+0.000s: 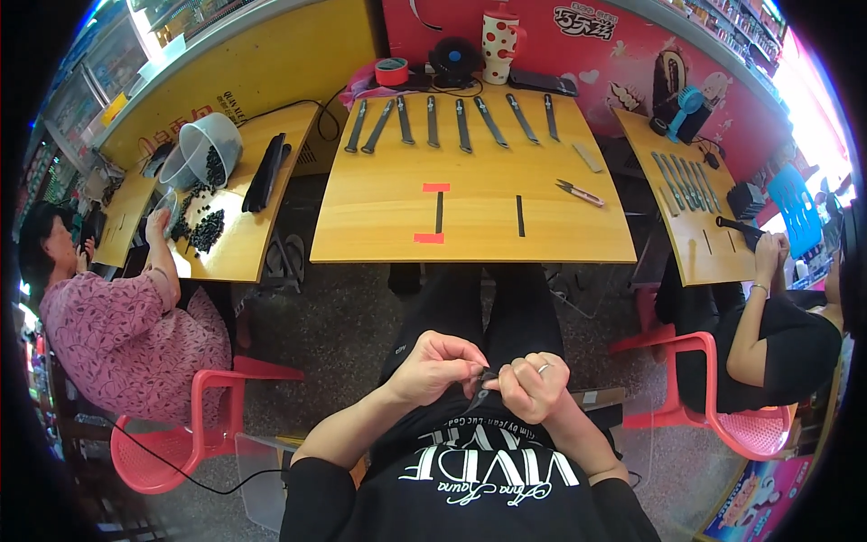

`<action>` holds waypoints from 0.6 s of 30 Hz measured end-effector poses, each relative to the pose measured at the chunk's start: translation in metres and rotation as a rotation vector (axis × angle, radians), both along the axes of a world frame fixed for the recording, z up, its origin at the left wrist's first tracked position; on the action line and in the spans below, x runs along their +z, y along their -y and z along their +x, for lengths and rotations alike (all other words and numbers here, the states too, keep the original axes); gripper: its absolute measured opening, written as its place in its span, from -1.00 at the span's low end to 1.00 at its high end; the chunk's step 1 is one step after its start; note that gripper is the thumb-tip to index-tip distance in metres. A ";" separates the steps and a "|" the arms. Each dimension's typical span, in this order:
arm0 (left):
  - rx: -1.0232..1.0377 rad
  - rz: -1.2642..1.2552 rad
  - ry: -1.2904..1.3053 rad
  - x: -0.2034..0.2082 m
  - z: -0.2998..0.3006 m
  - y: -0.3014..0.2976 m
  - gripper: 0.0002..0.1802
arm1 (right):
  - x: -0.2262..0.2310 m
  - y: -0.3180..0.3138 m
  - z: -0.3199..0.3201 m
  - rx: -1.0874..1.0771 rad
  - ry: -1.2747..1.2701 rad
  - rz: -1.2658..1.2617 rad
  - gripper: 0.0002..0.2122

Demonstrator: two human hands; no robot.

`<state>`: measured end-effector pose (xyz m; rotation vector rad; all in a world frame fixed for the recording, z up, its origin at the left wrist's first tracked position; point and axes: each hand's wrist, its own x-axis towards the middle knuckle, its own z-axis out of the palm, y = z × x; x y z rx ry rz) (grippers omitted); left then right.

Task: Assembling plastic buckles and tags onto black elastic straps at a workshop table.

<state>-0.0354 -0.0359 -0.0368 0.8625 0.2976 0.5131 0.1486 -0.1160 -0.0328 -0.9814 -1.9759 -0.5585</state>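
Observation:
Above my lap, both hands meet on a short dark strap (pixel 480 396). My left hand (pixel 440 368) pinches its upper end between thumb and fingertips. Wrapped closed beside it, my right hand (pixel 531 387), with a ring on one finger, grips the same end. The strap's loose part hangs down between the hands against my dark shirt; the fingers hide the details of its end. On the wooden table (pixel 370 226) in front of me, several similar dark straps (pixel 433 122) lie in a row along the far side.
Pink-handled thread snips (pixel 580 193) and a pale flat piece (pixel 587 158) lie at the table's right. Red tape (pixel 429 238) and dark lines mark its middle. A tape roll (pixel 391 71), fan (pixel 454 60) and dotted tumbler (pixel 499 45) stand behind. People sit working at both side tables.

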 end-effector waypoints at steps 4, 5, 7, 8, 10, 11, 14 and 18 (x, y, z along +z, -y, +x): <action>-0.013 0.021 -0.001 0.003 0.001 -0.002 -0.89 | -0.004 -0.005 0.003 0.043 -0.003 0.021 -0.78; -0.013 0.023 0.000 0.007 -0.001 -0.005 -0.89 | -0.005 -0.005 0.004 0.080 -0.060 -0.040 -0.78; -0.046 0.319 -0.092 0.017 -0.004 -0.011 -0.89 | -0.005 -0.006 0.003 0.123 -0.123 -0.120 -0.79; -0.048 0.318 -0.090 0.020 -0.005 -0.014 -0.89 | -0.006 -0.006 0.002 0.167 -0.188 -0.200 -0.79; -0.104 0.475 -0.111 0.025 -0.007 -0.017 -0.89 | -0.006 -0.006 0.000 0.202 -0.243 -0.247 -0.79; -0.103 0.475 -0.113 0.025 -0.007 -0.018 -0.89 | -0.006 -0.006 -0.001 0.234 -0.297 -0.294 -0.79; -0.146 0.421 -0.147 0.017 -0.005 -0.020 -0.90 | -0.011 -0.006 -0.002 0.199 -0.265 -0.226 -0.80; 0.031 0.275 -0.211 -0.001 0.003 -0.014 -0.90 | 0.000 0.000 -0.004 0.154 -0.042 -0.092 -0.77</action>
